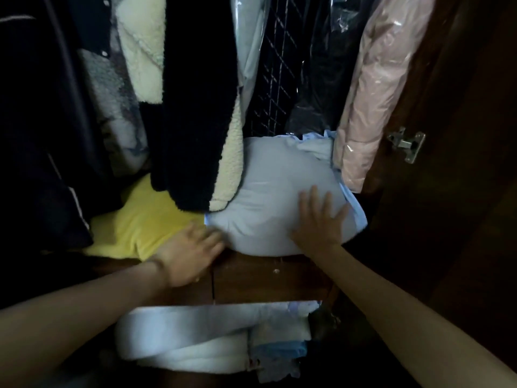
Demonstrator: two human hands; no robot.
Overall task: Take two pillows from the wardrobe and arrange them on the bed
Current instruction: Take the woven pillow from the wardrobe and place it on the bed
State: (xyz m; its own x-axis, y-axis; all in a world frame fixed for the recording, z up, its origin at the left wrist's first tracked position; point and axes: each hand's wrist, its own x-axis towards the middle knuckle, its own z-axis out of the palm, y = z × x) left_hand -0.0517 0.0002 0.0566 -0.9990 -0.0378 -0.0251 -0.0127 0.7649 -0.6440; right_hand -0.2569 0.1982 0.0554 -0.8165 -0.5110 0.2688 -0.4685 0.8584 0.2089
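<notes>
A pale blue pillow (268,191) lies on the dark wooden wardrobe shelf (265,275), under hanging clothes. Beside it on the left lies a yellow pillow (145,222), partly covered by a dark fleece coat. My right hand (319,217) rests flat on the blue pillow's right side with fingers spread. My left hand (187,253) touches the blue pillow's lower left corner, where it meets the yellow one; its fingertips are tucked against the fabric and I cannot tell if they grip it.
Coats and jackets hang close above the pillows: a dark fleece coat with cream lining (195,107) and a pink jacket in plastic (375,93). The wardrobe door with a metal hinge (405,144) stands at the right. Folded white and blue bedding (212,337) fills the lower compartment.
</notes>
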